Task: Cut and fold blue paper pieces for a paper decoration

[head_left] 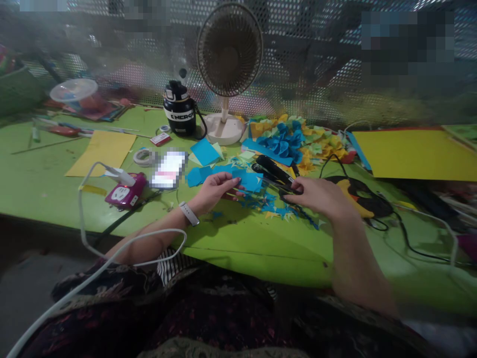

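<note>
The left hand [213, 193] lies palm down, fingers pinched together on blue paper [249, 180], while the right hand [316, 196] extends forward, fingers clamped on black-handled scissors [276, 174].

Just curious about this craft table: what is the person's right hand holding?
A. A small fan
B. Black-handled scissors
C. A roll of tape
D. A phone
B. The right hand is around the black-handled scissors, while the blue paper is in the left hand.
</note>
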### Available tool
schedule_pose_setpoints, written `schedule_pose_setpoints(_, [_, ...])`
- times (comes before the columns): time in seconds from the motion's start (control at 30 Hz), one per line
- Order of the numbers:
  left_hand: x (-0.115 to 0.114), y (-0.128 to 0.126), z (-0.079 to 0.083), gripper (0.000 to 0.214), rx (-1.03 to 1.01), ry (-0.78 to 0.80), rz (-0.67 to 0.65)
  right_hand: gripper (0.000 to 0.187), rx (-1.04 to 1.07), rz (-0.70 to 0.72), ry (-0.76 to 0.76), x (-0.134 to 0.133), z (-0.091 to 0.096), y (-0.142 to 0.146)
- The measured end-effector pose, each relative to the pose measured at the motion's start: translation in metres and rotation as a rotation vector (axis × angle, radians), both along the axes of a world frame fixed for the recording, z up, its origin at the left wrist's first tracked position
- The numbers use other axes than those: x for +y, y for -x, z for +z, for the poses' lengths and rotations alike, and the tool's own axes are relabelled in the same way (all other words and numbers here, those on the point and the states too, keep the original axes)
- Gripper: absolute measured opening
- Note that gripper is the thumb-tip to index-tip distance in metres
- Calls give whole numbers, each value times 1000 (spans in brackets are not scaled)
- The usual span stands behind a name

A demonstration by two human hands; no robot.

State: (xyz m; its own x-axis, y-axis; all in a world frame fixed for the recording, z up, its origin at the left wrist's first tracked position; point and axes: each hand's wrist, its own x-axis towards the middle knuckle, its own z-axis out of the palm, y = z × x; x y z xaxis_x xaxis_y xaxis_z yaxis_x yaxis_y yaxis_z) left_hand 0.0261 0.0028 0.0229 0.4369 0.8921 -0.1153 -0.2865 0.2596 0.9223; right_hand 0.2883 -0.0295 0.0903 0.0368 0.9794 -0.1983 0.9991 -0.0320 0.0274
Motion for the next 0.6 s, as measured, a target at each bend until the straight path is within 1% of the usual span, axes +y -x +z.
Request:
schedule_pose_setpoints(0.1, [0,-1,1,40,12,-5,21,40,-16,34,17,0,-1,2])
schedule_pose_setpoints(0.17, [0,0,1,40,26,-12,25,39,-33,42,35,-1,1,0])
schedule_pose_setpoints(0.3, [0,0,0,42,30,-12,27,36,-45,26,93,-5,10,-18])
schedule_pose_setpoints(0.37, [0,-1,0,43,28,-9,29,35,0,-1,51,-6,13,-25])
schedule_pose_setpoints(0.43, [0,-1,0,44,22,-5,44,36,163,-28,-42,-7,12,-25])
schedule_pose_setpoints(0.5, [-1,-2,1,44,10,-4,67,41,435,-28,-98,-7,7,-15])
schedule_pose_setpoints(0.53, [-2,-2,2,45,1,-7,78,45,578,-20,-82,-7,4,-7])
schedule_pose_setpoints(0.6, [-4,-3,4,45,-22,-19,95,50,769,5,7,-7,-4,10])
